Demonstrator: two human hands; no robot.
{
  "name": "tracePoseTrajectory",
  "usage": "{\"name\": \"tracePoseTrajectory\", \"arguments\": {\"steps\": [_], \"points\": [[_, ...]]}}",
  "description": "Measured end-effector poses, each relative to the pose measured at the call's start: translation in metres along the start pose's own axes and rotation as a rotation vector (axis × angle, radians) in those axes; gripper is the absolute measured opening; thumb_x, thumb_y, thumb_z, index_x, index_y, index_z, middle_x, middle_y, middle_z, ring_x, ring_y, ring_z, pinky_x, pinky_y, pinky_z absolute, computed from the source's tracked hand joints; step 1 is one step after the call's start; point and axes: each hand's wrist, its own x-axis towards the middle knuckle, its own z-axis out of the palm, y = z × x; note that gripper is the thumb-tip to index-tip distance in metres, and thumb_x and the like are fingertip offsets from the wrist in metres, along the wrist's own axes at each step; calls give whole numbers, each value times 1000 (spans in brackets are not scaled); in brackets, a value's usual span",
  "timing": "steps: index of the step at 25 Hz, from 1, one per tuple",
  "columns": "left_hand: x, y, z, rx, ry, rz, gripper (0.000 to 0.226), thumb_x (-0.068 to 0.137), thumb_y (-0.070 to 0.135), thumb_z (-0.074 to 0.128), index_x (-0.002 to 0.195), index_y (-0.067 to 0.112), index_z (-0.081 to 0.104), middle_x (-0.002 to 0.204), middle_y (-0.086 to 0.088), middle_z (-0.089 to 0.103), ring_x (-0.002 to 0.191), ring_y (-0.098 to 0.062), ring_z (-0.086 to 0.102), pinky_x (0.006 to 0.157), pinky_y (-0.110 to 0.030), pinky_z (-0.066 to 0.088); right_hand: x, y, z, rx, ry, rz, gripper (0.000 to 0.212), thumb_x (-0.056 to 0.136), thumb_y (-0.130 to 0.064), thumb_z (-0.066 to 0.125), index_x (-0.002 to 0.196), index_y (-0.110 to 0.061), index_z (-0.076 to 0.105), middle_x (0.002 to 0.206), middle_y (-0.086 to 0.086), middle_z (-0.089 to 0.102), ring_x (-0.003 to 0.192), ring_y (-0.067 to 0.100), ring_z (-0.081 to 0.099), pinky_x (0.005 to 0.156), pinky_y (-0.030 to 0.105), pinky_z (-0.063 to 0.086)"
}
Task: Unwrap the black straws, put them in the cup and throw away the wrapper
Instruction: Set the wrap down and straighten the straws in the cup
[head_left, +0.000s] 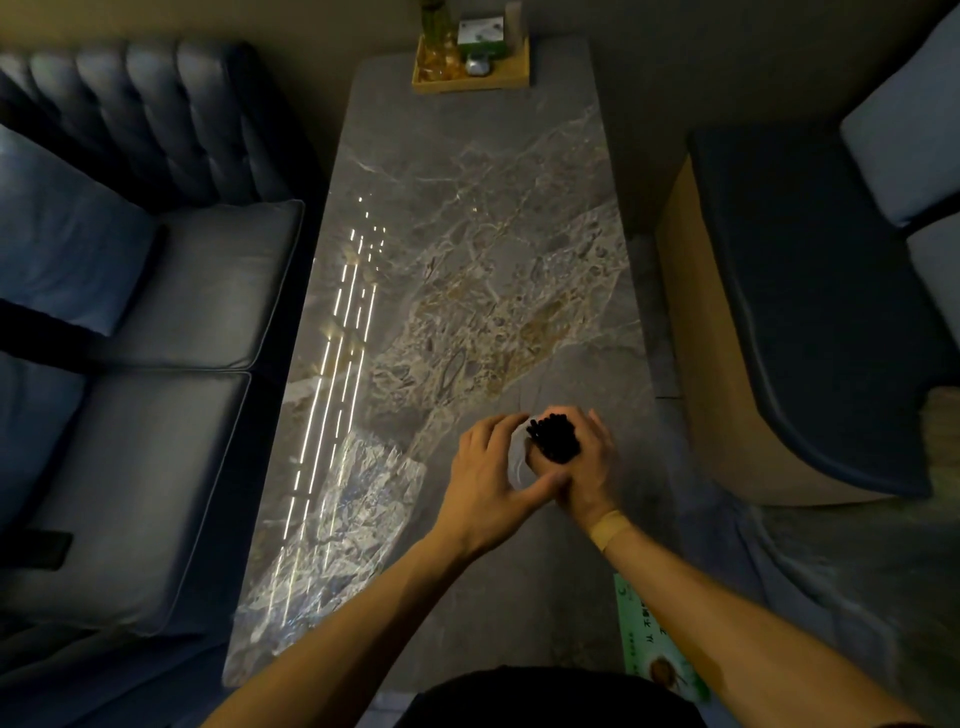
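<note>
The cup (521, 460) is mostly hidden between the two hands, and only a pale, translucent side is seen. The black straws (555, 435) are gripped as a bundle by the right hand (584, 467), its fingers curled around them. The cup is held by the left hand (485, 480) above the table (467, 234). A crumpled clear wrapper (358, 499) lies on the table, left of the hands.

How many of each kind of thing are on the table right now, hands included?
Hands: 2, left and right, both around the straw bundle
Bundles of black straws: 1, single straws too tightly packed to count
Clear wrappers: 1, lying flat on the table
Wooden trays: 1, at the far end, contents unclear
Green printed sheets: 1
Total: 6
</note>
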Motion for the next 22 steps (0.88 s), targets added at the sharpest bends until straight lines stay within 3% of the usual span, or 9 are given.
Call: {"name": "tracePoseTrajectory", "arguments": {"steps": [4,7,12,14,17,18,20,22], "points": [[3,3,4,-4,-117,50,85,75,74,55,145,31,30,144,5,42,129,-9,37,109,-37,38,-4,15,1,-91,-52,34,39,63,-26,77,98,-15,65,97,6,72,94,28,67,92,53,50],[1,7,12,-29,-179,69,91,78,70,58,149,34,14,154,7,33,138,-7,33,114,-40,35,-9,15,-2,-66,-72,57,49,63,-33,71,106,-9,66,104,11,70,101,31,65,93,56,49],[-5,9,18,-83,-180,34,99,76,73,55,152,37,3,159,13,23,142,-1,22,118,-48,26,-9,13,-6,-125,-124,51,41,70,-29,71,106,-12,65,110,6,69,113,25,61,106,52,39],[-6,8,18,-135,-145,11,97,76,73,56,151,39,5,157,14,28,140,1,26,118,-43,28,-10,11,-6,-163,-105,16,37,69,-25,73,103,-12,66,107,6,70,113,26,61,111,53,34],[-5,6,18,-200,-54,-60,95,74,72,60,150,43,10,151,15,37,129,12,31,106,-11,30,-12,4,-3,-246,-90,-95,38,65,-21,77,101,-13,68,103,7,71,113,30,62,108,61,34],[-4,5,19,-195,-33,-68,94,73,73,59,149,42,13,149,15,39,127,12,32,101,-6,30,-12,3,-2,-276,-113,-106,37,68,-26,73,103,-15,67,105,6,71,116,29,60,109,62,31],[-2,4,21,-161,0,-59,86,74,75,55,146,41,22,144,14,42,125,4,40,100,-14,36,-11,1,-2,-348,-195,-99,41,76,-38,56,110,-18,64,112,1,69,124,25,54,114,58,25],[2,4,23,-135,55,-63,66,81,70,52,136,38,36,131,13,47,115,-1,48,94,-22,46,-10,2,-3,-392,-256,-105,44,75,-37,55,115,-19,61,117,0,66,126,24,51,114,54,25]]}}
